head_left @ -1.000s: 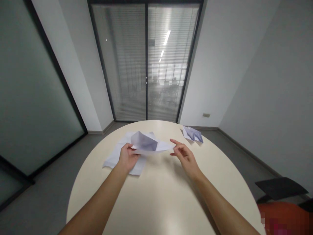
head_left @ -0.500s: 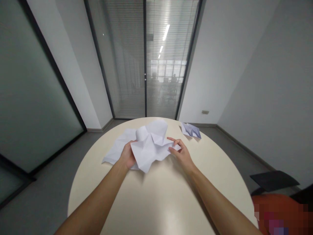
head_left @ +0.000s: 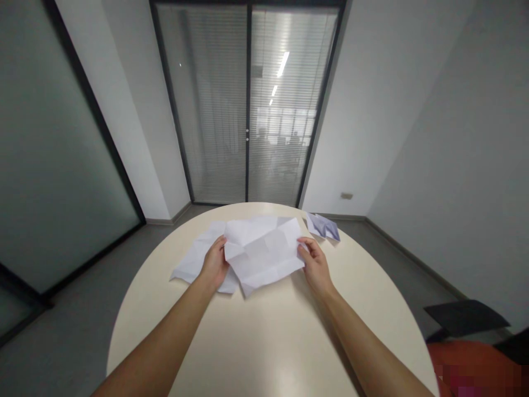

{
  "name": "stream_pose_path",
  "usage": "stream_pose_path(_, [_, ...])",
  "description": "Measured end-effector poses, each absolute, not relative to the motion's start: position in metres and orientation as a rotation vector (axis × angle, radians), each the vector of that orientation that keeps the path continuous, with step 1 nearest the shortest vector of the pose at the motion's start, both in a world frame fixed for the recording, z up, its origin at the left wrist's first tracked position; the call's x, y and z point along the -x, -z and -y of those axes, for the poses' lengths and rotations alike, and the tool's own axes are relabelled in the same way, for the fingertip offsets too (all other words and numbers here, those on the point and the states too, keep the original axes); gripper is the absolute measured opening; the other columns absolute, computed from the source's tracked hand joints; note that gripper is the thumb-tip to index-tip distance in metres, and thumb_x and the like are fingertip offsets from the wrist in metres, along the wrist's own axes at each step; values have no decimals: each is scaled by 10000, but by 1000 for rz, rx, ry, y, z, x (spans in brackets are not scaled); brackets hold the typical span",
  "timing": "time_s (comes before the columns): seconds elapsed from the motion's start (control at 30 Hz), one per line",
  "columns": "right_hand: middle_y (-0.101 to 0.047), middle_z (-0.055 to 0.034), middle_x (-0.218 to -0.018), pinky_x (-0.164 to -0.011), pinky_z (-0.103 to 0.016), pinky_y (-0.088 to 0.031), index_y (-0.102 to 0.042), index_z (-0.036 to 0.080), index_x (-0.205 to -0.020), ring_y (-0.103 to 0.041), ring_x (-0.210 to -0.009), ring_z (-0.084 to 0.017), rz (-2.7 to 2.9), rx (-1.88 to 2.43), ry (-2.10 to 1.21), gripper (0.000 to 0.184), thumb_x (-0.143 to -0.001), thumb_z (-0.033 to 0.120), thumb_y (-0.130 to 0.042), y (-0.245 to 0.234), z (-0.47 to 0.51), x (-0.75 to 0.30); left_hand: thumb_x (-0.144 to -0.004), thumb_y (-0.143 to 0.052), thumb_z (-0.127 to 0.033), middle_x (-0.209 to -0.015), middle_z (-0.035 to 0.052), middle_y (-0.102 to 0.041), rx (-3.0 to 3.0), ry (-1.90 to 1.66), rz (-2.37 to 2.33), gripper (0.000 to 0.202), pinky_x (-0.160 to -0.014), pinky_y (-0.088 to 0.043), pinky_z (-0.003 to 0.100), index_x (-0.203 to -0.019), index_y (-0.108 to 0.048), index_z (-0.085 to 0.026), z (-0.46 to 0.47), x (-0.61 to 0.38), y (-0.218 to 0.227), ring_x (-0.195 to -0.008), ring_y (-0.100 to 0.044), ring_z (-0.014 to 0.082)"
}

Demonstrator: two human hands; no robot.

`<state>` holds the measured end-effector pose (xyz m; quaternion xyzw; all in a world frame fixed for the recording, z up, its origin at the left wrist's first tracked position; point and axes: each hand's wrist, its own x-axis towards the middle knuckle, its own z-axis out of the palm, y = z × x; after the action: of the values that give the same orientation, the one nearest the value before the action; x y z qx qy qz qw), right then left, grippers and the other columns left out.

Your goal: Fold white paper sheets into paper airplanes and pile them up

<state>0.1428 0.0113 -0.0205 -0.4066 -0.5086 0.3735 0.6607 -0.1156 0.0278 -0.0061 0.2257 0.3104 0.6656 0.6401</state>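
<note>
A creased white sheet of paper [head_left: 266,251] is stretched out flat between both hands, just above the round cream table [head_left: 264,331]. My left hand [head_left: 215,264] pinches its left edge. Its right edge is gripped by my right hand [head_left: 316,264], fingers curled over the paper. The sheet carries many fold lines. Under and left of it lies another crumpled white sheet [head_left: 194,262] on the tabletop.
A small folded paper shape [head_left: 323,226] rests near the table's far right edge. Glass doors with blinds stand behind the table. A dark chair [head_left: 467,317] and an orange seat [head_left: 475,366] are at the lower right.
The folded paper shape held a second ago has been pulled open: half a second ago it was half unfolded and rumpled, now it is spread flat. My right hand went from open to gripping its edge.
</note>
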Motion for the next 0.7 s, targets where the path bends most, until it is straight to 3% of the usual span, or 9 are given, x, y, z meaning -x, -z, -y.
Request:
stream_pose_path(0.23, [-683,-10,-1041,-597,-273,-413,-642,265,-1036,-584,-711,-177,1101,878,-1049,376,-665,259,-696,11,-5,-149,-790,-488,-40,-955,61,-762,-459,-1601,-695,445,-861,-595,312,-1191,-642,-157,-30,127,-2,-872,-736,188])
stream_pose_path(0.33, [-706,2,-959,-614,-271,-410,-671,251,-951,-590,-699,-172,1125,885,-1125,319,-637,242,-729,9,-5,-152,-790,-519,0,-966,40,-756,-439,-1629,-741,562,-818,-596,255,-1307,-571,-215,-32,137,-5,-785,-727,136])
stream_pose_path(0.43, [-719,-5,-843,-634,-275,-408,-724,215,-857,-594,-691,-172,1221,962,-1187,230,-641,280,-768,12,-6,-156,-798,-539,23,-992,37,-753,-458,-1717,-794,596,-827,-588,224,-1329,-559,-247,-34,146,-7,-818,-726,116])
stream_pose_path(0.57, [-752,-26,-924,-622,-279,-417,-754,223,-1075,-600,-667,-162,1309,1027,-1238,389,-700,330,-747,13,-5,-157,-803,-577,7,-1048,49,-753,-480,-1817,-866,506,-924,-569,254,-1244,-646,-229,-37,150,-6,-931,-728,131])
stream_pose_path(0.7, [-735,-47,-1139,-697,-297,-479,-720,250,-1189,-648,-783,-178,1298,1017,-1167,547,-644,248,-766,13,-6,-156,-793,-633,-13,-1103,66,-740,-560,-1831,-968,485,-978,-551,293,-1232,-669,-216,-38,147,-4,-1012,-718,167])
